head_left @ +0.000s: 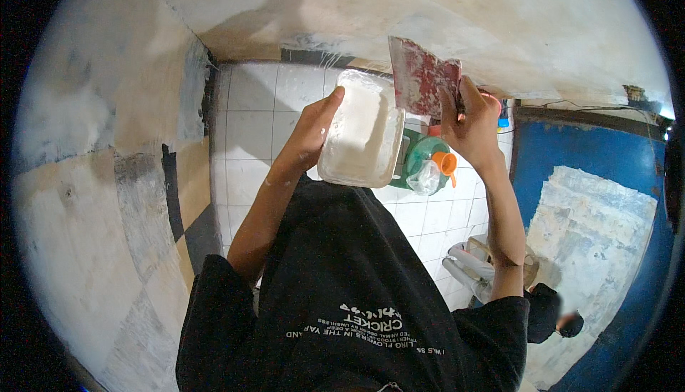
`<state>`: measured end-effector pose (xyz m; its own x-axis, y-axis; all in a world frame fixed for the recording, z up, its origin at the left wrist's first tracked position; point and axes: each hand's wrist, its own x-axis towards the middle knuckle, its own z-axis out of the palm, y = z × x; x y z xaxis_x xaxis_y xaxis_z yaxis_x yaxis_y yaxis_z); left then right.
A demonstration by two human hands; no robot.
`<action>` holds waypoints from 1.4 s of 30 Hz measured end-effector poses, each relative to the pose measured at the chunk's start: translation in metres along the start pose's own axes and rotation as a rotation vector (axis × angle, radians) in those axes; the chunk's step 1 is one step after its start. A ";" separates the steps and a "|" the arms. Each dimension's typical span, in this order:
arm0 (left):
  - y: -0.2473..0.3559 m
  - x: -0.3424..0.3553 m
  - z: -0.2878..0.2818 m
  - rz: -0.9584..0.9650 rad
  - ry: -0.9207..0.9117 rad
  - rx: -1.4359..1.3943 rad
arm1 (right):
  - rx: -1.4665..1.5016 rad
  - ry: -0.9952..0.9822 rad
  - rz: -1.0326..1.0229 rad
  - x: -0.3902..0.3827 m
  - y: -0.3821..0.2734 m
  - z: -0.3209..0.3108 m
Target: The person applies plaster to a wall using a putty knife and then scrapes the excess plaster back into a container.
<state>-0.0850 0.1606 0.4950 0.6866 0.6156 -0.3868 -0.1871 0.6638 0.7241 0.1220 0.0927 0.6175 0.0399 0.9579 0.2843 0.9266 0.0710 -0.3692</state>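
My left hand (pixel 316 129) grips the side of a rectangular white plastic tub (pixel 357 175), its thumb over the rim. Smooth white paste (pixel 354 117) lies inside the tub, and smears of it coat the walls. In my right hand (pixel 472 126) is a wide red putty spreader (pixel 422 78), raised just right of the tub and near the wall ahead. Dried white paste blotches the spreader's face. The fingers of my right hand are closed round its lower end, which they partly hide.
On the white tiled floor (pixel 250 131) stands a green container (pixel 417 151) with an orange dipper (pixel 447 165) and a clear plastic bag (pixel 425 179). A patchy plastered wall (pixel 93 199) rises at left. Another person (pixel 546 313) is at lower right, by a blue surface (pixel 564 142).
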 end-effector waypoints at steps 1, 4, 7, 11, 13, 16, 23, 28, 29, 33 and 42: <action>-0.004 0.002 -0.003 0.030 -0.005 0.016 | 0.010 -0.023 0.024 -0.004 0.000 -0.001; -0.004 0.003 -0.004 0.017 -0.017 -0.014 | 0.029 -0.017 0.048 -0.016 0.000 0.002; -0.005 0.004 -0.002 -0.063 -0.001 -0.118 | 0.022 -0.086 0.081 -0.031 0.004 0.001; -0.019 0.010 -0.008 -0.052 -0.021 -0.175 | 0.079 -0.130 0.133 -0.042 -0.007 0.001; -0.021 0.013 -0.006 -0.083 0.006 -0.198 | 0.101 -0.148 0.213 -0.055 -0.001 0.003; -0.025 0.015 -0.007 -0.086 0.027 -0.250 | 0.096 -0.181 0.242 -0.060 -0.011 0.001; -0.030 0.016 -0.004 -0.085 0.057 -0.266 | 0.123 -0.103 0.239 -0.080 -0.013 0.006; -0.035 0.015 -0.004 -0.052 0.090 -0.247 | 0.225 -0.099 0.401 -0.082 -0.020 0.008; -0.037 0.015 -0.004 -0.049 0.084 -0.241 | 0.207 -0.087 0.382 -0.083 -0.017 0.009; -0.037 0.015 -0.004 -0.029 0.069 -0.216 | 0.080 -0.063 0.261 -0.082 -0.012 0.016; -0.040 0.016 0.004 0.019 0.185 -0.252 | 0.124 -0.067 0.332 -0.088 -0.022 0.013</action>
<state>-0.0636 0.1419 0.4622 0.5457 0.6808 -0.4886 -0.3830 0.7212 0.5772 0.0934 0.0106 0.5886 0.3029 0.9502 0.0739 0.8145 -0.2178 -0.5378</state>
